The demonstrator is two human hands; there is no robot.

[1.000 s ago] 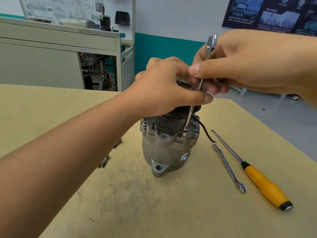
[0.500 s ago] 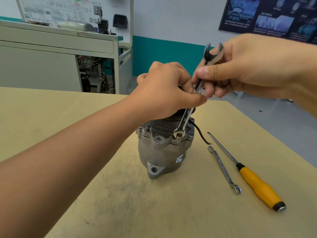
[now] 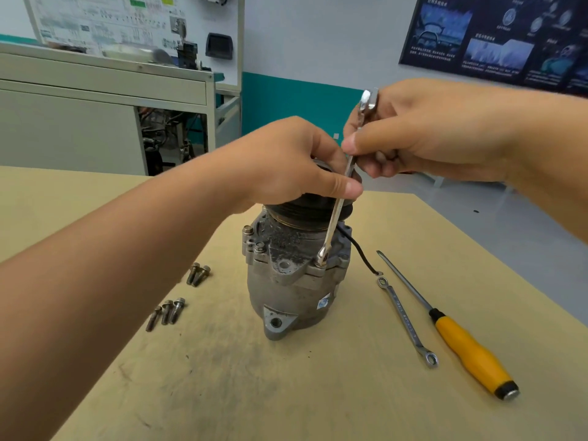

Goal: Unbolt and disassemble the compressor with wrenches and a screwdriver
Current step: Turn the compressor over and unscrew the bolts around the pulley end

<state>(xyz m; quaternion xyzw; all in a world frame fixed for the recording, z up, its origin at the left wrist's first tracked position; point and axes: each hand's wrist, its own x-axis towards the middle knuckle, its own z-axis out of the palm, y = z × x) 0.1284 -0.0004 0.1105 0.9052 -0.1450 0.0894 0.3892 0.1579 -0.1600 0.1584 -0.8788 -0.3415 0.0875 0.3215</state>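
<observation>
A grey metal compressor (image 3: 296, 288) stands upright in the middle of the tan table, its black pulley on top. My left hand (image 3: 296, 167) rests over the pulley, thumb pressed against the shaft of a steel wrench (image 3: 334, 224). My right hand (image 3: 423, 135) pinches the wrench near its upper end. The wrench stands nearly upright, its lower ring end sitting on a bolt (image 3: 319, 262) on the compressor's flange. Two more bolts (image 3: 254, 243) remain in the flange at the left.
Several removed bolts (image 3: 168, 310) lie left of the compressor, in two small groups. A second wrench (image 3: 405, 319) and a yellow-handled screwdriver (image 3: 467, 348) lie to its right. A black wire (image 3: 359, 253) trails from the compressor. A cabinet (image 3: 95, 100) stands behind the table.
The wrench has turned about its long axis on the bolt: its open top jaw faced me half a second ago and is edge-on now. The view shifted, bringing the loose bolts into sight.
</observation>
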